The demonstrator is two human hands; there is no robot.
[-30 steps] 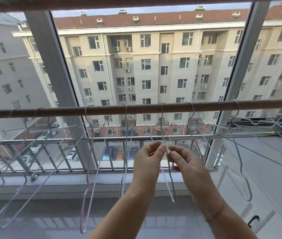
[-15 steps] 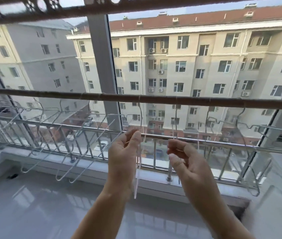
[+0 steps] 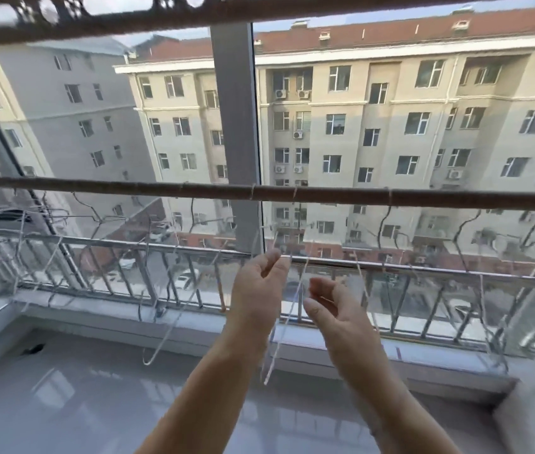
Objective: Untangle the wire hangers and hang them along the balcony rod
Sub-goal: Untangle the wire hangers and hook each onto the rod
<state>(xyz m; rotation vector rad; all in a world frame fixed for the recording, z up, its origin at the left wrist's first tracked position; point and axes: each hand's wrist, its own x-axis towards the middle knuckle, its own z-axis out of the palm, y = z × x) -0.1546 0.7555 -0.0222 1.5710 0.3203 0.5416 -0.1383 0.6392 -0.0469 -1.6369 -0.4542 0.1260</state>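
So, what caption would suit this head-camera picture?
Left hand and right hand at a thin white wire hanger hanging from the brown balcony rod.

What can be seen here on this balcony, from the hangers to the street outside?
rod: one, brown, level across the window at mid height
upper bar: one, brown, along the top edge
hangers: several (blur hides the count), pale wire, hooked along the rod
window post: one, grey, upright behind the rod
railing: one, silver, below the rod, along the sill
floor: one, glossy white, at the bottom
buildings: two, one beige with a red roof and one grey, across the street
cars: a few, white and dark, down on the street
left hand: one, raised just left of the middle hanger's wire; grip too blurred to tell
right hand: one, fingers curled, just right of that wire; grip unclear
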